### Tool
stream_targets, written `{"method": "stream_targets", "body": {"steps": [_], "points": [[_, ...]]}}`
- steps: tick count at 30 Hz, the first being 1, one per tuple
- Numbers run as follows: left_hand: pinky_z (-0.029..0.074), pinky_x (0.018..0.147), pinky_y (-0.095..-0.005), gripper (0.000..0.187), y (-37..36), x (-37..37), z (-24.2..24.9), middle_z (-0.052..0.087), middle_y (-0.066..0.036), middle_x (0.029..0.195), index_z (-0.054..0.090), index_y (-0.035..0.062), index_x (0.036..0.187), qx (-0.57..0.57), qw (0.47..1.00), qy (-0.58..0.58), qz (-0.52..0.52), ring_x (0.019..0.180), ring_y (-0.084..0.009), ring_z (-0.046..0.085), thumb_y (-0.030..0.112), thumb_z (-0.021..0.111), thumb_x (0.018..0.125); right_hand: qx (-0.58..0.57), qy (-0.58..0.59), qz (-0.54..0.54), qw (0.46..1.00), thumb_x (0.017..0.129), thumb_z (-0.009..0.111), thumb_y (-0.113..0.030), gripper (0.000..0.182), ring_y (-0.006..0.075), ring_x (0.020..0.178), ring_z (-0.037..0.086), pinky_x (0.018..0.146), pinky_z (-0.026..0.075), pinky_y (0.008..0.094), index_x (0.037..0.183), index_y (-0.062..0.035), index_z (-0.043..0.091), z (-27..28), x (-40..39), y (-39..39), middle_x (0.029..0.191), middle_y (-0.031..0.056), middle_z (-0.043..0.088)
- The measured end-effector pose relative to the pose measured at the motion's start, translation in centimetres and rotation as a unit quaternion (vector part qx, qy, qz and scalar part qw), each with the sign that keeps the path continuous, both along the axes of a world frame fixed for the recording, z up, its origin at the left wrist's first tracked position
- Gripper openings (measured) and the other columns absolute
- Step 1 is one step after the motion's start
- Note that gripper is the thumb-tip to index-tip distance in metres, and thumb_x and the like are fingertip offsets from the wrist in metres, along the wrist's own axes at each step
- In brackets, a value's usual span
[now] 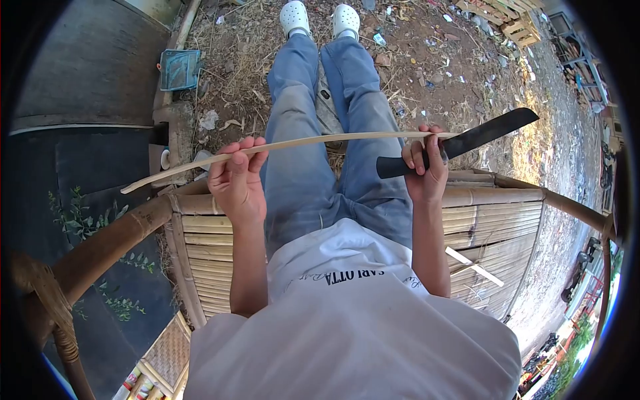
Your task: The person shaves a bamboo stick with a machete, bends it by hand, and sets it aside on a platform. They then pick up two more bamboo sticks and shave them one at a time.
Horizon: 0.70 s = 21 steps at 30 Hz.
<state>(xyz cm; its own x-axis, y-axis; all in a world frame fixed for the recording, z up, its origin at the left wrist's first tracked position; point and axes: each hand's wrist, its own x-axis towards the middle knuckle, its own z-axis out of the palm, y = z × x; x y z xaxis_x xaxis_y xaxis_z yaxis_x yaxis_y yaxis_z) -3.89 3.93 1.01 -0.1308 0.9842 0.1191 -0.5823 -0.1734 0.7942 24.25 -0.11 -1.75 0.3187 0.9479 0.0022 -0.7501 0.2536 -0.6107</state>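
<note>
A long, thin, pale bamboo strip (333,138) stretches across above my thighs, bowed slightly upward in the middle. My left hand (239,179) pinches it between thumb and fingers, and its free end reaches out to the lower left. My right hand (428,163) is wrapped round the black handle of a large knife (490,135). The dark blade points to the upper right. The strip's right end passes by the fingers of my right hand, beside the base of the blade.
I sit on a bamboo slat bench (497,223) with a pole frame. Another pale strip (475,267) lies on its slats at the right. A blue basket (180,69) is at the upper left, and wooden crates (503,17) stand at the upper right. Litter dots the ground.
</note>
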Motion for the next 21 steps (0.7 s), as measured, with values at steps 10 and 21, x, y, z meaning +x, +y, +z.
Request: {"method": "stream_targets", "body": {"steps": [10, 21], "points": [[0.054, 0.09, -0.0271, 0.02, 0.9, -5.0, 1.9, 0.064, -0.008, 0.104, 0.059, 0.0013, 0.107, 0.126, 0.983, -0.122, 0.061, 0.098, -0.017, 0.061, 0.013, 0.059, 0.091, 0.16, -0.025, 0.016, 0.987, 0.097, 0.05, -0.016, 0.013, 0.0054, 0.05, 0.039, 0.068, 0.038, 0.0293, 0.108, -0.0163, 0.056, 1.9, 2.6, -1.3, 0.11, 0.0021, 0.064], [0.046, 0.103, -0.0314, 0.032, 0.0, -7.3, 3.2, 0.058, -0.014, 0.12, 0.05, -0.0073, 0.12, 0.018, 0.991, -0.052, 0.119, 0.113, -0.0206, 0.056, 0.01, 0.054, 0.094, 0.192, -0.104, 0.011, 0.976, 0.095, 0.054, -0.028, 0.025, 0.006, 0.058, 0.04, 0.072, 0.037, 0.031, 0.119, -0.0212, 0.057, 1.4, 5.6, -1.9, 0.106, 0.0, 0.059]]}}
